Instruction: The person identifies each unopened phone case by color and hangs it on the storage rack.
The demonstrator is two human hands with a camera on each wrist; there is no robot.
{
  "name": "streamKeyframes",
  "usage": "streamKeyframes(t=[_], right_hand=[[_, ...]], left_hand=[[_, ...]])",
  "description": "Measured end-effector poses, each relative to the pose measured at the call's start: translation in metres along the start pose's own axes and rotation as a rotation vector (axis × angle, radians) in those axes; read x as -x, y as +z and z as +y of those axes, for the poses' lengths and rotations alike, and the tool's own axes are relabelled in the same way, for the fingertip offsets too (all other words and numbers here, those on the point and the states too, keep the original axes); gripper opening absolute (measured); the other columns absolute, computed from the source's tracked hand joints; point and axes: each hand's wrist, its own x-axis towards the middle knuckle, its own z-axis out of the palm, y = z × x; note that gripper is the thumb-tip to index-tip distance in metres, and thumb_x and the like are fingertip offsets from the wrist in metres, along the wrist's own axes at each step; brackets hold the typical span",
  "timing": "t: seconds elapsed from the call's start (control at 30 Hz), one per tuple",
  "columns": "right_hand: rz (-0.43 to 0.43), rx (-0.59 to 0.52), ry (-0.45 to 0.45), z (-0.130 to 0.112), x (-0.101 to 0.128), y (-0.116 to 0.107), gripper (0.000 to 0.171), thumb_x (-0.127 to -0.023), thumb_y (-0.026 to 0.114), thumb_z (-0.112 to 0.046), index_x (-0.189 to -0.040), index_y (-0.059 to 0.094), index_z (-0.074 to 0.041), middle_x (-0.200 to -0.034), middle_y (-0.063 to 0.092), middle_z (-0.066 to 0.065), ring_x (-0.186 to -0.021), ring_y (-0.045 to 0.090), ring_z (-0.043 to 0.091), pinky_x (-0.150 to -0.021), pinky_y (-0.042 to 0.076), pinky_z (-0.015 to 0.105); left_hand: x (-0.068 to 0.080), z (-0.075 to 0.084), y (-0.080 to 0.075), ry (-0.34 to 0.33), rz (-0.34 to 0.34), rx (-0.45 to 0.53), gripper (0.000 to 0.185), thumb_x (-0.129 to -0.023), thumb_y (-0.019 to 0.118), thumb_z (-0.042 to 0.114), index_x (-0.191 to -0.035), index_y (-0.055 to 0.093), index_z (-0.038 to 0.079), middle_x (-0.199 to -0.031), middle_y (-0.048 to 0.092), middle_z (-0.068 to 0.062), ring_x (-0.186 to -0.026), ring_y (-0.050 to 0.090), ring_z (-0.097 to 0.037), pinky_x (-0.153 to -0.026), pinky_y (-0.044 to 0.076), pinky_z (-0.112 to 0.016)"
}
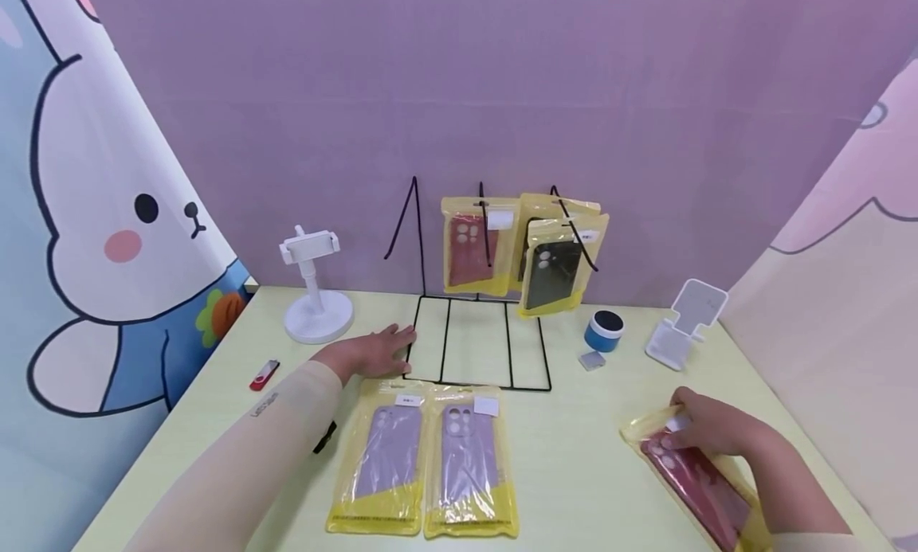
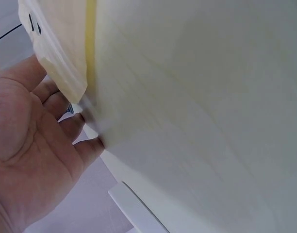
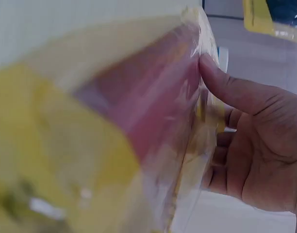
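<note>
My left hand [image 1: 383,349] lies flat on the pale table [image 1: 588,472], fingers straight, fingertips at the front left corner of the black wire rack [image 1: 476,345]. The left wrist view shows its open palm [image 2: 37,141] against the table top. Near the table's right edge, my right hand [image 1: 692,424] pinches the top of a yellow packet with a red phone case [image 1: 699,484]. In the right wrist view the thumb [image 3: 226,87] presses on that packet [image 3: 153,111] with the fingers behind it. Two packets with purple cases [image 1: 380,464] [image 1: 469,460] lie side by side in front of the rack.
On the rack's hooks hang a red-case packet [image 1: 473,245] and a black-case packet [image 1: 555,269]. A white phone stand [image 1: 313,297] stands at the left and a red USB stick [image 1: 264,374] lies nearby. A blue speaker [image 1: 604,330], a small square piece [image 1: 592,360] and a white holder [image 1: 684,322] are at the right.
</note>
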Motion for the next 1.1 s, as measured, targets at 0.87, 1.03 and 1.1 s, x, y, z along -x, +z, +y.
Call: streamKeyframes(t=[0.87, 1.03, 1.1], right_hand=[[0.385, -0.087, -0.33, -0.136, -0.017, -0.021, 0.012, -0.096, 0.064, -0.035, -0.092, 0.061, -0.023, -0.071, 0.053, -0.009, -0.065, 0.049, 0.008, -0.059, 0.043, 0.024], [0.396, -0.139, -0.384, -0.156, -0.012, -0.032, 0.012, -0.095, 0.064, -0.034, -0.093, 0.059, -0.023, -0.072, 0.053, -0.008, -0.066, 0.048, 0.008, -0.059, 0.043, 0.025], [0.403, -0.168, -0.411, -0.164, -0.01, -0.037, 0.01, -0.095, 0.065, -0.031, -0.093, 0.06, -0.023, -0.071, 0.053, -0.008, -0.064, 0.048, 0.008, -0.058, 0.043, 0.024]], left_hand=[[0.003, 0.003, -0.001, -0.005, 0.001, -0.004, 0.075, -0.101, 0.051, 0.043, -0.159, 0.013, 0.015, -0.166, 0.006, -0.008, -0.151, 0.005, -0.037, -0.12, 0.015, -0.057], [0.001, 0.001, 0.0, -0.002, 0.005, -0.005, 0.075, -0.101, 0.051, 0.043, -0.159, 0.013, 0.015, -0.166, 0.006, -0.008, -0.152, 0.005, -0.037, -0.12, 0.015, -0.058], [0.001, 0.0, 0.001, -0.004, 0.006, -0.002, 0.075, -0.1, 0.051, 0.043, -0.159, 0.013, 0.015, -0.166, 0.006, -0.008, -0.152, 0.005, -0.037, -0.12, 0.015, -0.058]])
